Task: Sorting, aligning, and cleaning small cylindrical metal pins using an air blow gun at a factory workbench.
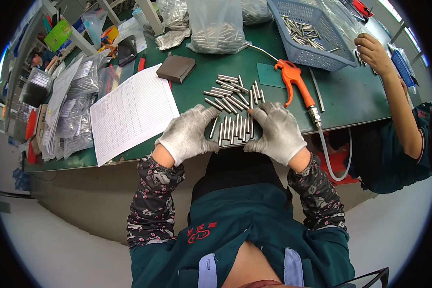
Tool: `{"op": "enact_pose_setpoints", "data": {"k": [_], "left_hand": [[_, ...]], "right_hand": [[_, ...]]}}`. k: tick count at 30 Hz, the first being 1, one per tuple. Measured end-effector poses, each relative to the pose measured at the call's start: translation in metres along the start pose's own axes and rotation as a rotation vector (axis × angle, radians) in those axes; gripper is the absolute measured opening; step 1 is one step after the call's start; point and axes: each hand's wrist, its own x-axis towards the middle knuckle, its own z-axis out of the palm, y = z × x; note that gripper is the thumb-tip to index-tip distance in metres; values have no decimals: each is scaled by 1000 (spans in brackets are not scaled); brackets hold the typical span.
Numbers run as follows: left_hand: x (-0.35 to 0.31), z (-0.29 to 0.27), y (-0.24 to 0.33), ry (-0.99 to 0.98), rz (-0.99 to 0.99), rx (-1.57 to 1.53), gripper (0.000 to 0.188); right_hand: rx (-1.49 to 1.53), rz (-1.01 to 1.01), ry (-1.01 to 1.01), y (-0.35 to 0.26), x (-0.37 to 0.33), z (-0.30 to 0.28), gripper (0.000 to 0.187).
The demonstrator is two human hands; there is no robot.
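Short steel pins lie on the green tabletop between my gloved hands. Several of them form an upright row (pixel 233 128) near the table's front edge, side by side. Beyond that row is a loose pile of pins (pixel 230 96), lying at mixed angles. My left hand (pixel 189 134), in a whitish-grey glove, rests at the left of the row with thumb and fingers apart. On the other side my right hand (pixel 276 132), gloved alike, is spread with its fingertips by the rightmost pins. Neither hand appears to grip a pin; the undersides of the fingers are hidden.
An orange air gun (pixel 295 81) with a hose lies right of the pins. Behind stand a blue basket (pixel 317 55) of pins and a clear bag (pixel 217 36) of pins. A brown block (pixel 176 68) and paper sheet (pixel 132 115) lie left. A co-worker's arm (pixel 393 86) reaches in at right.
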Motion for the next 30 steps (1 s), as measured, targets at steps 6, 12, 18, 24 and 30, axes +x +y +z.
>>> {"op": "enact_pose_setpoints", "data": {"k": [6, 12, 18, 24, 30], "left_hand": [[-8, 4, -5, 72, -52, -49, 59], [-19, 6, -14, 147, -99, -178, 34], [-14, 8, -12, 228, 13, 199, 26], [-4, 25, -2, 342, 225, 1, 28], [-3, 19, 10, 266, 152, -98, 57]], "right_hand": [[36, 25, 41, 3, 1, 3, 55], [71, -8, 68, 5, 1, 4, 49], [79, 9, 88, 6, -1, 6, 49], [118, -32, 79, 4, 0, 7, 51], [56, -65, 26, 1, 6, 8, 65]]}}
